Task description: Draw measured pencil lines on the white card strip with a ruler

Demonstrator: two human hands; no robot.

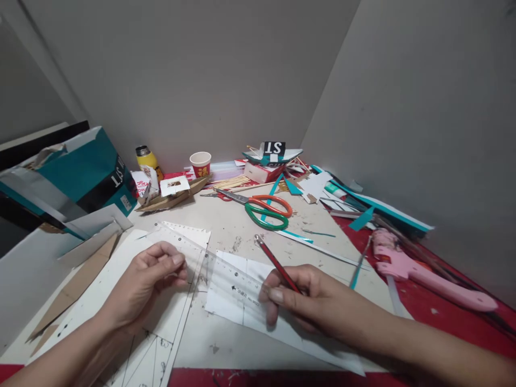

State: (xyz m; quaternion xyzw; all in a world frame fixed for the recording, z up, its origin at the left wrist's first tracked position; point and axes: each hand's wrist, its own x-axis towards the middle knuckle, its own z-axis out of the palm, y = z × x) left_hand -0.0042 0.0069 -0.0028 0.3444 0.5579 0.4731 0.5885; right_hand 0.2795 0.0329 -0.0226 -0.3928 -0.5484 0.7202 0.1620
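My right hand (302, 295) is closed on a red and black pencil (278, 263), its metal-capped end tilted up and away. The same fingers pinch the near end of a clear plastic ruler (229, 277), which slants up to the left above the papers and looks slightly blurred. My left hand (155, 274) is curled with thumb and fingers together beside the ruler's far part; whether they grip it I cannot tell. Below it lies a white sheet (149, 328) with drawn lines and marks. Under the ruler and right hand is a smaller white paper (250, 317).
Scissors (262, 208) with orange and green handles lie ahead. A pink glue gun (427, 274) rests at right. Behind are a cardboard boat (173, 199), paper cup (200, 164), yellow bottle (147, 159) and paper scraps (318, 185). A teal box (88, 172) stands left.
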